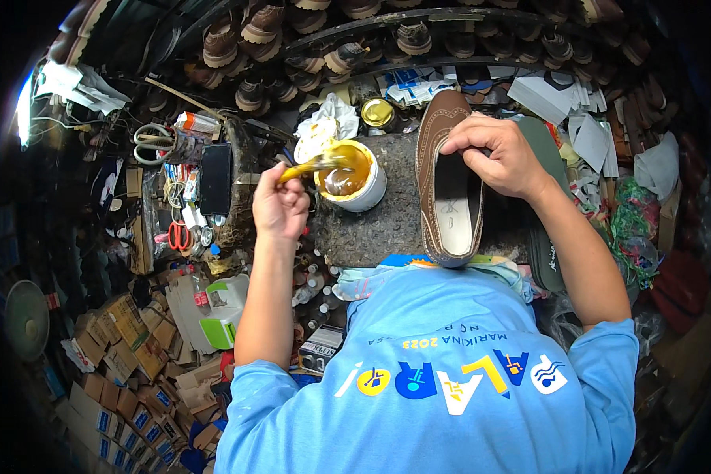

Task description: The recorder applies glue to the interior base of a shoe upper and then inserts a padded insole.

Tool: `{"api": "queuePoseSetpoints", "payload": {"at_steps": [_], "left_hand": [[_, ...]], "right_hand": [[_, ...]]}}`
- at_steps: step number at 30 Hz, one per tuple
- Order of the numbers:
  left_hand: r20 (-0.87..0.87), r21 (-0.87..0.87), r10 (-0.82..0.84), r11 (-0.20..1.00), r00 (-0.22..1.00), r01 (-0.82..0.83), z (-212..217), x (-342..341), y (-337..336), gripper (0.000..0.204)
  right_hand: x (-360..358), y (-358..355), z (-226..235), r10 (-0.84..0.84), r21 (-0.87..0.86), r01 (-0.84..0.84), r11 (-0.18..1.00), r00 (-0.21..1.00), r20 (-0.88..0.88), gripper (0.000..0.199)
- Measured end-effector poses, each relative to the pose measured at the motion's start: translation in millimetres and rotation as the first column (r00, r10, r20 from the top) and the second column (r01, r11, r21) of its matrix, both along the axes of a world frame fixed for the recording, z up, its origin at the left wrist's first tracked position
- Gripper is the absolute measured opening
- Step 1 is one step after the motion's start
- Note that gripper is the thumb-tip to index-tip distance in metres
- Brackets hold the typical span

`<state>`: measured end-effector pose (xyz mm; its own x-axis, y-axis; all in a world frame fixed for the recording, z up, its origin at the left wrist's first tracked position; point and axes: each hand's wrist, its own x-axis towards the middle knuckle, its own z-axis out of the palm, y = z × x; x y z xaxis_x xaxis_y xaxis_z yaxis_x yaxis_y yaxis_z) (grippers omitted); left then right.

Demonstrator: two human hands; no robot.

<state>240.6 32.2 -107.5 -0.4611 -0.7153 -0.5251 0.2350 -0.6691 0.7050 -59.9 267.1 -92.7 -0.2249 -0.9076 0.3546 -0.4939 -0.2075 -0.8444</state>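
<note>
Both forearms reach forward from light-blue sleeves, elbows out to the sides. The left hand (279,212) is raised with its fingers curled and pressed together, pinching the yellow handle of a brush (300,169). The brush slants to the right, its blurred head over the mouth of a white tub (368,197); whether it touches the contents is unclear. The right hand (504,158) bends inward over a brown shoe (432,186), its fingers curled and thumb close to the forefinger at the opening; I cannot tell whether they pinch the edge. The shoe lies below these fingers, toe pointing away, right of the tub. The tub holds glossy amber paste (344,182). Just behind it stands a jar (378,114) with a gold lid.
</note>
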Motion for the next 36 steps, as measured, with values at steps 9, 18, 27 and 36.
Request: {"api": "queuePoseSetpoints", "payload": {"at_steps": [9,18,27,36], "left_hand": [[-0.162,-0.089,-0.261,0.964,0.952,0.249,34,49,-13,0.023],[-0.422,-0.283,-0.112,0.959,0.900,-0.013,167,-6,7,0.036],[-0.585,-0.515,-0.352,0.857,0.731,0.000,214,12,3,0.026],[-0.210,-0.935,-0.630,0.354,0.747,0.035,186,21,-17,0.034]], "right_hand": [[-8,-2,3,0.034,0.040,-0.034,0.999,0.999,-0.007,0.028],[-24,-9,6,0.200,0.125,-0.201,0.972,0.980,0.023,0.037],[-17,-2,16,0.169,0.186,-0.188,0.964,0.979,0.114,0.036],[-32,-3,-1,0.240,0.183,-0.266,0.946,0.959,0.150,0.038]]}}
